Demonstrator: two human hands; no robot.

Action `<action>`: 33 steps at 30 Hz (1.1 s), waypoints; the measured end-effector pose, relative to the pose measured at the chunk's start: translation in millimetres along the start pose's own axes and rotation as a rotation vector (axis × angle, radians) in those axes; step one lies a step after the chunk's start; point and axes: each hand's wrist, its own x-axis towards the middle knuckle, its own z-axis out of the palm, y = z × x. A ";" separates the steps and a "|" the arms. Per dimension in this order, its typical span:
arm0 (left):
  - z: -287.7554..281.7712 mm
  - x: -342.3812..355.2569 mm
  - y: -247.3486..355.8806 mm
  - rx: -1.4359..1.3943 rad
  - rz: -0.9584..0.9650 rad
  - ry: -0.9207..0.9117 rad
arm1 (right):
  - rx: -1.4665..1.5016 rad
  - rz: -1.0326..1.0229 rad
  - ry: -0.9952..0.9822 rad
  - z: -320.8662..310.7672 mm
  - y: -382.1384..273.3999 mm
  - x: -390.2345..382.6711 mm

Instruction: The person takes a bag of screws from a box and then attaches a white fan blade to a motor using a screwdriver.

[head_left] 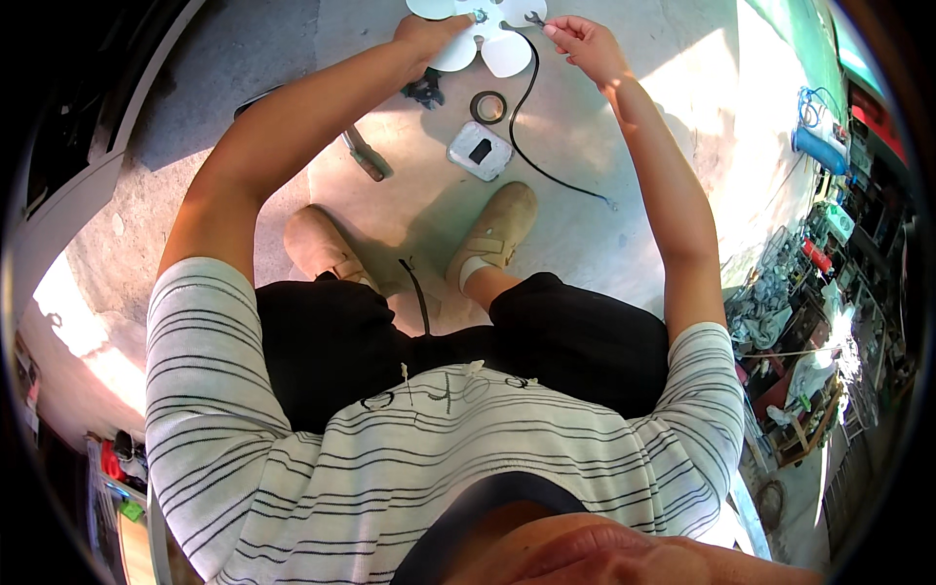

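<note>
My left hand [426, 37] grips the white multi-blade fan [502, 54] at the top of the view; its fingers are partly hidden. Just right of the fan, my right hand [583, 49] pinches a small open-ended wrench [534, 18] with its jaw close to a blade. Below the fan lie a dark crumpled piece [422, 90], a dark tape roll [488, 107] and a pale tray-like item [463, 151] with a black rectangle on it. A black cable [524, 156] curves down the floor to a bare-wire end. A metal tool with a handle [363, 153] lies beside my left forearm.
I am low over a sunlit concrete floor [614, 244], my shoes [502, 219] apart. A blue cylinder [817, 146] and piles of mixed scrap [765, 307] line the right side. A white-edged structure [107, 146] stands far left, and a rack [112, 468] holds items at lower left.
</note>
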 end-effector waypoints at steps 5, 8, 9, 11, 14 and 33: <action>0.6 39.1 -18.0 0.015 0.119 -0.011 | -0.068 -0.155 -0.104 19.5 -4.8 23.1; -5.9 78.1 -40.2 -0.011 0.280 -0.031 | -0.199 -0.227 -0.100 27.7 -7.8 34.1; -2.8 79.2 -40.2 -0.014 0.297 -0.043 | -0.228 -0.209 -0.094 27.1 -6.2 36.8; -1.2 82.7 -42.6 -0.021 0.320 -0.037 | -0.205 -0.206 -0.105 26.9 -4.6 41.3; -5.3 87.1 -46.6 -0.025 0.325 -0.006 | -0.134 -0.190 -0.151 28.0 -5.3 43.2; -8.2 70.5 -39.3 -0.002 0.290 -0.027 | -0.029 -0.027 -0.210 30.7 -12.0 49.9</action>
